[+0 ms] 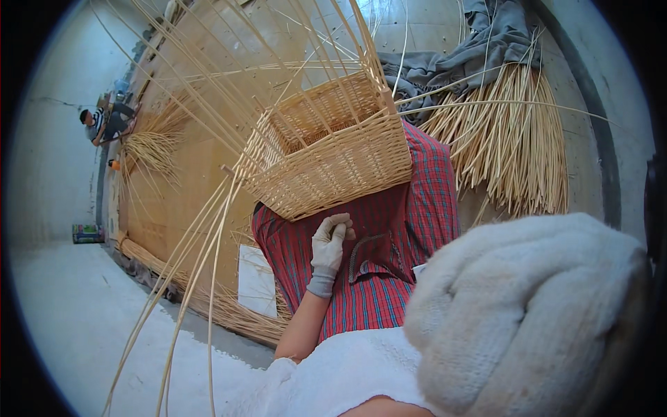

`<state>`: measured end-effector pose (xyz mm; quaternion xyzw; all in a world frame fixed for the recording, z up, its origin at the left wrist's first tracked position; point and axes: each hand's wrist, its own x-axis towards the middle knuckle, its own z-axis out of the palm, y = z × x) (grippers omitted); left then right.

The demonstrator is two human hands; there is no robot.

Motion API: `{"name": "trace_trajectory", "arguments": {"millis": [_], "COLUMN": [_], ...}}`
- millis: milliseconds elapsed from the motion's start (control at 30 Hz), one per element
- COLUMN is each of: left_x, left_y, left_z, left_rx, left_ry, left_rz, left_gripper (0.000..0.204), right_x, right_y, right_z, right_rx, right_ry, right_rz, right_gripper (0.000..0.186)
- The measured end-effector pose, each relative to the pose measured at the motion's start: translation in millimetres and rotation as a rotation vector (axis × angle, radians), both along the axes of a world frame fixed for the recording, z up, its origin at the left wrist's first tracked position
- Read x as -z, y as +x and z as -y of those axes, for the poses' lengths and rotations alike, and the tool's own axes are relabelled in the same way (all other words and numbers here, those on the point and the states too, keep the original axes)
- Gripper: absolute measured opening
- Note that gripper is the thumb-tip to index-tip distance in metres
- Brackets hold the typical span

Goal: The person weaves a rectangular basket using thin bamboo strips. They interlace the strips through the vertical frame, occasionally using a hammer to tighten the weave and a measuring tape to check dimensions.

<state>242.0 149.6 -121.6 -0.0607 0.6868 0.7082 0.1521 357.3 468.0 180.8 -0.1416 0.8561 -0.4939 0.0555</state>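
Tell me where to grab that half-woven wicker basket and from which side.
Grip the wicker basket by its finished woven side wall near the lower corner, coming from below, where the gloved left hand already is. The top bristles with loose upright stakes, so the rim probably offers no firm hold.

Basket (pixel 332 149): rectangular wicker, pale straw colour, part-woven. It lies tilted on the red plaid lap, mouth turned up and away, one corner lowest near the left hand. Side walls tightly woven in even rows; the inside shows a darker, more open weave at the bottom. Long unwoven stakes (pixel 208 229) stand out from its rim: some fan upward past the top of the view, and a bunch sweeps down to the lower left over the floor. The basket's lower edge sits just above the gloved fingers, apart from them.
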Motion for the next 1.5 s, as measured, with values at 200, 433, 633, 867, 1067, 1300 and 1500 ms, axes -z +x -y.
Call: {"name": "trace_trajectory", "arguments": {"millis": [200, 433, 633, 867, 1067, 1300, 1500], "left_x": [-1, -43, -23, -42, -42, -92, -86], "left_y": [13, -19, -25, -55, -79, -52, -37], "left_z": [8, 39, 86, 139, 176, 152, 181], "left_rx": [-0.099, -0.249, -0.320, -0.673, -0.862, -0.530, -0.044], "left_ry": [-0.085, -0.067, 0.051, 0.070, -0.178, -0.102, -0.006], "left_rz": [-0.032, -0.168, -0.189, -0.359, -0.832, -0.846, -0.793], "left_gripper": [0.019, 0.018, 0.018, 0.012, 0.011, 0.017, 0.048], "right_x": [19, 97, 173, 184, 170, 135, 131], "right_y": [-46, -143, -143, -143, -138, -142, -145], "right_z": [41, 125, 159, 185, 238, 305, 347], "right_rx": [-0.181, -0.155, -0.005, -0.039, -0.295, -0.461, -0.999], "right_ry": [-0.233, -0.768, -0.658, -0.621, -0.248, -0.189, 0.234], "right_rz": [0.036, 0.219, 0.243, 0.281, 0.091, -0.489, -0.483], "right_gripper": [0.031, 0.038, 0.047, 0.040, 0.016, 0.035, 0.028]}}
